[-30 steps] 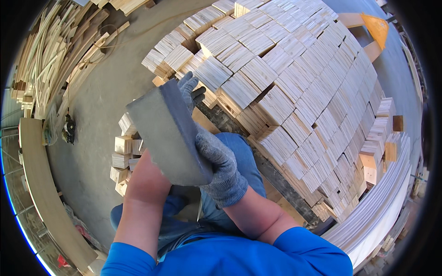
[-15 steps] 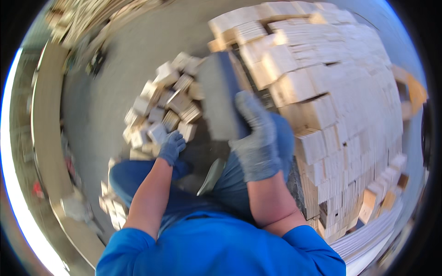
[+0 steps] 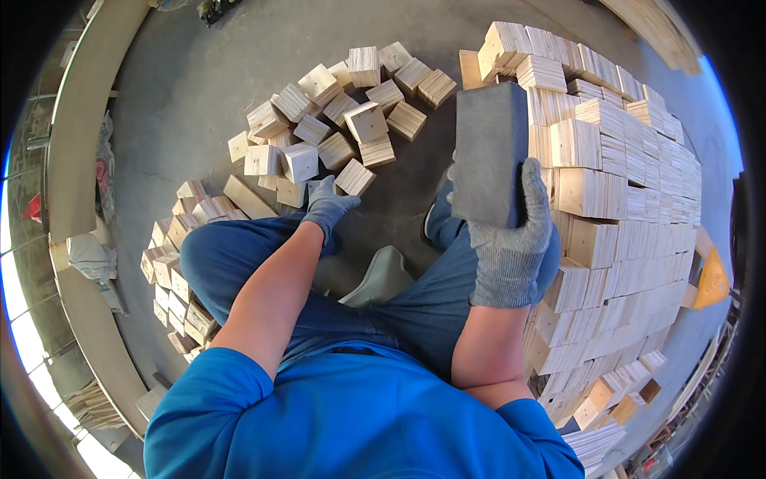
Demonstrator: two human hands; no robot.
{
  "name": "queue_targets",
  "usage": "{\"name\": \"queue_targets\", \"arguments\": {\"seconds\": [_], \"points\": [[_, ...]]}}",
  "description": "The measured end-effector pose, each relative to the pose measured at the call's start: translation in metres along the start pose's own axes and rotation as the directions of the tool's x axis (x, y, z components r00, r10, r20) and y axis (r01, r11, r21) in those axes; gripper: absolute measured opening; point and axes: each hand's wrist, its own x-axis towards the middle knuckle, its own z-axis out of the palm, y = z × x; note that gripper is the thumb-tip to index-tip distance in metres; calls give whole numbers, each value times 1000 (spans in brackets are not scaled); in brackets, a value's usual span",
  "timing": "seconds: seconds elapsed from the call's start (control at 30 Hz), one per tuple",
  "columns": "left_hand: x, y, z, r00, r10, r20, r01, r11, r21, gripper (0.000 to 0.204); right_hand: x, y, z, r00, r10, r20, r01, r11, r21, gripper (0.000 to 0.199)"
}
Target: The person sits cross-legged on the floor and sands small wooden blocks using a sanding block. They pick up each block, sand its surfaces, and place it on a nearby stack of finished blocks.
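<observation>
My gloved right hand (image 3: 519,243) grips a large dark grey rectangular block (image 3: 488,152) by its lower end, the thumb along its right side. The block stands tilted up in front of the stacked wooden blocks. My gloved left hand (image 3: 329,209) reaches to the near edge of a loose heap of wooden blocks (image 3: 367,122). Its thumb is apart from the fingers, close beside a small layered wooden block (image 3: 354,177); whether it touches that block is hard to tell. The fingertips are partly hidden.
A broad stack of layered wooden blocks (image 3: 614,215) rises at my right. More blocks (image 3: 179,255) are piled beside my left knee. A grey-green curved piece (image 3: 380,275) lies between my legs. Long boards (image 3: 84,144) run along the left, and an orange piece (image 3: 710,279) is far right.
The view has swung, so the heap and stack sit differently in it. My right hand still holds the dark grey block; my left hand stays at the heap's near edge.
</observation>
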Motion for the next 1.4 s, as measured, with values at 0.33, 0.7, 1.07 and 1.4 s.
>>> {"name": "queue_targets", "arguments": {"seconds": [0.33, 0.7, 1.07, 1.4], "points": [[33, 19, 24, 999, -33, -8, 34, 968, 249, 118, 9, 16, 24, 968, -84, -238, 48, 987, -154, 67], [71, 6, 47, 999, 36, -10, -29, 920, 390, 74, 26, 35, 29, 984, -90, -154, 28, 930, -368, 65], [38, -6, 4, 956, 262, 134, -293, 891, 347, 53, 20, 42, 12, 948, -274, 159, 308, 676, -669, 46], [-54, 55, -99, 901, 433, -23, -427, 878, -214, 84, 20, 63, 0, 997, -78, 10, 72, 860, -504, 39]]}}
